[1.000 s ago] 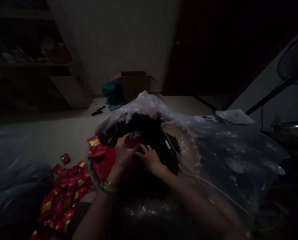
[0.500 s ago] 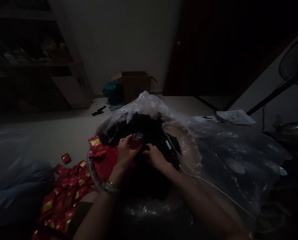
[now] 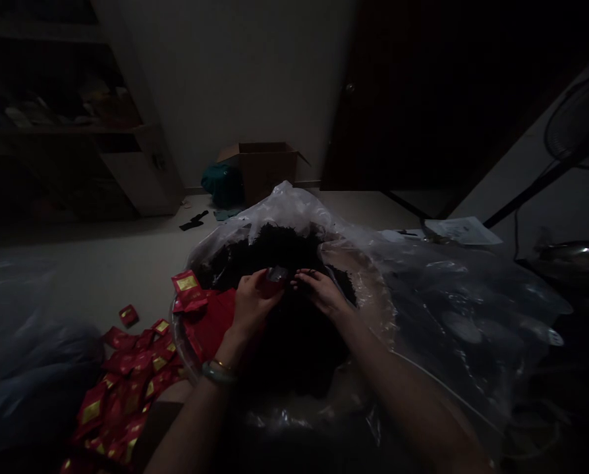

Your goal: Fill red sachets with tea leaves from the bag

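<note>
Your left hand (image 3: 255, 304) pinches a small red sachet with a dark, shiny top (image 3: 277, 275) between thumb and fingertips, holding it just above the near edge of a mound of loose black dried leaves (image 3: 269, 249). Your right hand (image 3: 321, 291) is loosely curled, its fingertips (image 3: 300, 275) close beside that sachet. It seems to grip nothing, but in this light you can't be sure.

The leaves sit in a clear round bowl (image 3: 180, 336), with a crinkled transparent plastic bag (image 3: 294, 212) gathered around them. As far as you can judge, the mound is far from used up, and plenty of sachets are already out.

Counting the red-and-gold sachets: one in your hand, two at the bowl's near side (image 3: 188, 284), one alone on the pale floor (image 3: 128, 316), and an overlapping heap (image 3: 126, 375) too tangled to count exactly, though well over a dozen. A larger red packet (image 3: 210, 322) lies inside the bowl. Beyond it all stands one open cardboard box (image 3: 265, 170) — and beside it, one teal bag (image 3: 221, 185).
</note>
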Demonstrator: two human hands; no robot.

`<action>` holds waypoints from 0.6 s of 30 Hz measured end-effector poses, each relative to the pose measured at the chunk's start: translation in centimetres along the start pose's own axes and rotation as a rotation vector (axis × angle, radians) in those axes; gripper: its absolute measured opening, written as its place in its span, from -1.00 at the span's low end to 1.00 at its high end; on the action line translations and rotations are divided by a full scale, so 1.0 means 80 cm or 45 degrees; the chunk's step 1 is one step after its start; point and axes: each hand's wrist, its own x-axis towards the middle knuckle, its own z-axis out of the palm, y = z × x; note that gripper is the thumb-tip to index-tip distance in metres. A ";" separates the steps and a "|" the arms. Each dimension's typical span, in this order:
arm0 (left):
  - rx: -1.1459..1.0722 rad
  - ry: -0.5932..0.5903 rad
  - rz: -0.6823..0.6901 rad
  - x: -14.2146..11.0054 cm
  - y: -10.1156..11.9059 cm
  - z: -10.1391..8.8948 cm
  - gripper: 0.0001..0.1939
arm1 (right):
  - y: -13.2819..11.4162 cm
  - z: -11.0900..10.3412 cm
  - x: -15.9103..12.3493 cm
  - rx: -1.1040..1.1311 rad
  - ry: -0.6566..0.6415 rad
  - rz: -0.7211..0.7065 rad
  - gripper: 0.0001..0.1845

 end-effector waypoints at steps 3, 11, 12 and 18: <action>0.043 -0.036 0.028 -0.002 0.001 0.004 -0.50 | -0.006 0.001 0.002 0.406 0.069 0.121 -0.87; 0.218 -0.209 0.146 -0.008 0.012 0.008 -0.55 | -0.061 0.019 -0.036 0.684 0.002 -0.147 -0.57; 0.226 -0.227 0.143 -0.009 0.014 0.009 -0.55 | -0.064 0.025 -0.043 0.683 -0.020 -0.171 -0.56; 0.197 -0.264 0.081 -0.015 0.014 0.016 -0.49 | -0.060 0.050 -0.063 0.480 -0.184 -0.238 -0.42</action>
